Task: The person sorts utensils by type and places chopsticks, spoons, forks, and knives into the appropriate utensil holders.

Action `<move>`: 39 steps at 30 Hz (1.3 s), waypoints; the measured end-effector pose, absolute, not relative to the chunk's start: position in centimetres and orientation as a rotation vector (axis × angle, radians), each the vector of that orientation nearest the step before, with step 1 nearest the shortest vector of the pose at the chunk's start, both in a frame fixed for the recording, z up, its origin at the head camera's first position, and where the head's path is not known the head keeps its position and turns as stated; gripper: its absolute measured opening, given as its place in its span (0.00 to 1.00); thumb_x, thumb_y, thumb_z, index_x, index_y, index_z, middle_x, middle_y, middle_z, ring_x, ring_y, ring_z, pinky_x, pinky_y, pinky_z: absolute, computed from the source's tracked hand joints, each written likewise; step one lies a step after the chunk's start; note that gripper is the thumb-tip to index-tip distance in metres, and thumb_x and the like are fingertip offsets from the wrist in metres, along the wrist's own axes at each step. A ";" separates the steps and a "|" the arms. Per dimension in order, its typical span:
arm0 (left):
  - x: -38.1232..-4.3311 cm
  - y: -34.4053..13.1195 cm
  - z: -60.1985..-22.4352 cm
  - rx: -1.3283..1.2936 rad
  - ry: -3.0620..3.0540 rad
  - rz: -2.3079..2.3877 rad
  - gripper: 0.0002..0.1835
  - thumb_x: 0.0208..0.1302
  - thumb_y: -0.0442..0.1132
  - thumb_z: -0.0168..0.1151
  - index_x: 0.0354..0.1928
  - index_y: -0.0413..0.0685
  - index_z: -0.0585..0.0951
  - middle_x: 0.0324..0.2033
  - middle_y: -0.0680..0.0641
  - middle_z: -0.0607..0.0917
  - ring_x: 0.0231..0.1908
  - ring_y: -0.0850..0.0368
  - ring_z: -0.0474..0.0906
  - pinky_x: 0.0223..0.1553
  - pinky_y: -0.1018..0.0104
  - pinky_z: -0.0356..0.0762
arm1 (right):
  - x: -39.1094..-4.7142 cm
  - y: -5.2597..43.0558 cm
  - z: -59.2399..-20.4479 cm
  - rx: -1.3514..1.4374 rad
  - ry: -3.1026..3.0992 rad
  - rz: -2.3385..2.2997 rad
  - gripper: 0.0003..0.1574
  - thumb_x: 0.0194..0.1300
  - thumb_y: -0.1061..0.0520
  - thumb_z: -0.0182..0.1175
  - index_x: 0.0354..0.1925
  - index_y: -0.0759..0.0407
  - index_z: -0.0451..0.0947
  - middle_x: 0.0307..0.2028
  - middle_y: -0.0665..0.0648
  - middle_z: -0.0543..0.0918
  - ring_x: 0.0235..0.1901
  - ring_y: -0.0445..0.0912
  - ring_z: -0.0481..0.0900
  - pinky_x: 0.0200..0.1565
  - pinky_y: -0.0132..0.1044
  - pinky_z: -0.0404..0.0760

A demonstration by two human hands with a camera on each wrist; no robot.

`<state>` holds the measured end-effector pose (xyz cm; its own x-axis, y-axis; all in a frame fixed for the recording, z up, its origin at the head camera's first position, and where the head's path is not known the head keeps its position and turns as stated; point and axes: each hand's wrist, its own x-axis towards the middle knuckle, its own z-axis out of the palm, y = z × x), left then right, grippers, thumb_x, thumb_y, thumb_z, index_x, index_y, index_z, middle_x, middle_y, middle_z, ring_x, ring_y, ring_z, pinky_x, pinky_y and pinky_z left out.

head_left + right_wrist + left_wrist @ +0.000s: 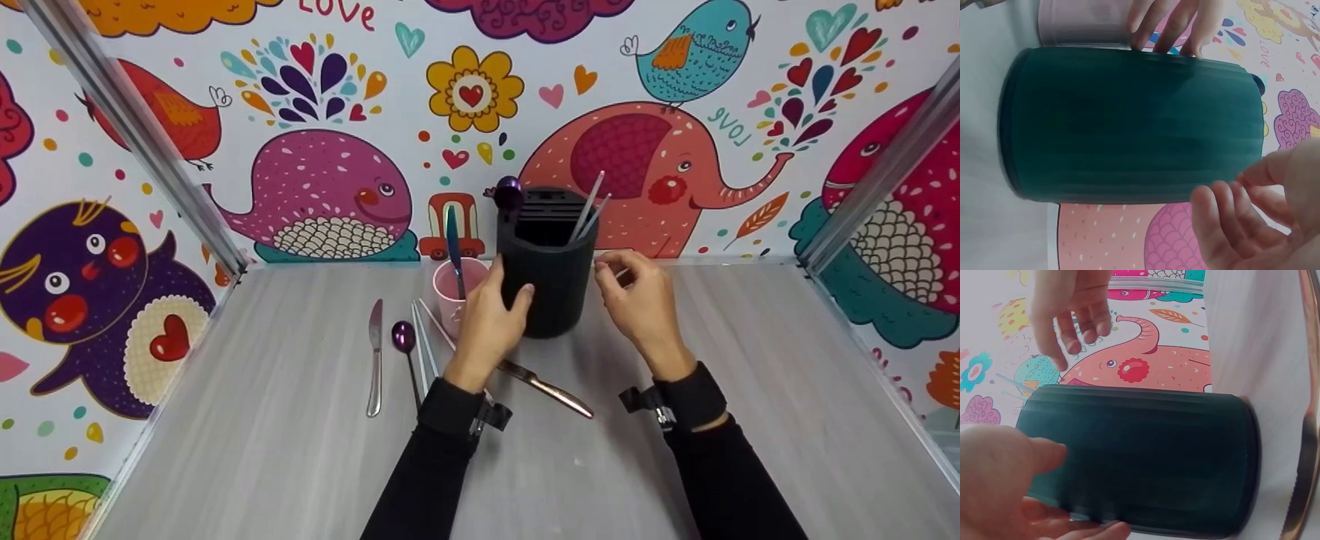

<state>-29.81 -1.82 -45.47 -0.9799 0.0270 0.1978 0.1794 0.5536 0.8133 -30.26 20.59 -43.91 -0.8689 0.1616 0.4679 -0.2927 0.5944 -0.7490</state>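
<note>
The black utensil holder [551,289] stands upright near the back wall. My left hand [491,322] holds its left side, thumb across the front and fingers along the side. A purple spoon [508,195] sticks out at the holder's back left, and two pale chopsticks [589,206] lean at its right rim. Beside the holder's right wall is my right hand [641,304], its fingers loosely bent with nothing between them; in the right wrist view its fingertips [1221,194] overlap the holder's edge.
Left of the holder, a pink cup [442,289] contains a blue knife [454,244]. A silver knife [376,364], another purple spoon [403,337] and several chopsticks [424,349] lie on the table [300,450]. A gold-handled knife [555,390] lies in front of the holder.
</note>
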 end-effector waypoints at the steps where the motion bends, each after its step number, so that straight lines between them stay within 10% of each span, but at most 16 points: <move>1: -29.8 -1.8 -45.4 -0.178 -2.621 -1.399 0.40 0.82 0.51 0.63 0.87 0.46 0.63 0.83 0.41 0.71 0.80 0.47 0.72 0.82 0.45 0.69 | -30.2 20.7 -44.0 0.116 -2.353 1.217 0.09 0.77 0.59 0.65 0.46 0.59 0.92 0.34 0.60 0.89 0.27 0.47 0.82 0.27 0.24 0.76; 26: -29.8 -2.2 -45.0 -0.178 -2.615 -1.389 0.39 0.82 0.52 0.63 0.86 0.44 0.64 0.81 0.39 0.73 0.78 0.45 0.75 0.80 0.43 0.72 | -27.8 18.9 -48.1 0.734 -2.889 0.814 0.04 0.70 0.60 0.72 0.38 0.60 0.93 0.33 0.55 0.92 0.34 0.45 0.86 0.40 0.44 0.88; 39: -29.7 -2.1 -45.2 -0.180 -2.622 -1.431 0.40 0.83 0.53 0.62 0.87 0.47 0.63 0.83 0.40 0.71 0.80 0.47 0.73 0.81 0.44 0.70 | -26.0 16.4 -49.8 0.807 -3.163 0.555 0.10 0.63 0.58 0.81 0.29 0.55 0.87 0.25 0.48 0.83 0.26 0.41 0.74 0.33 0.40 0.78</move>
